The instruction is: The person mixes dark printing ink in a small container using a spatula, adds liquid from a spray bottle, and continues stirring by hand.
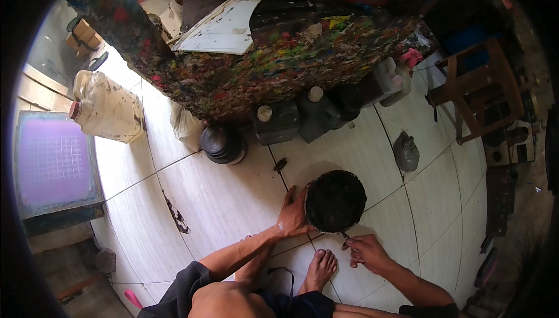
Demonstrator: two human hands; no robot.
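A round tub [336, 201] with a black inside and a crusted, paint-caked rim is in front of me, above the tiled floor. Around its left side wraps my left hand [295, 213], fingers along the outer wall, steadying it. My right hand [365, 251] is at the tub's near edge. Its thumb and forefinger close on a thin dark stick-like piece [345, 236] that meets the rim; what this piece is I cannot make out. My bare foot [320, 268] rests on the floor below the tub.
Dark jerrycans [276, 123] line the base of a paint-crusted table [279, 64]. A black lidded tub [222, 144] stands beside them. Left are a whitish jerrycan [110, 107] and a purple screen frame [53, 158]. A crumpled grey bag [406, 152] and brown plastic stool [480, 88] are right.
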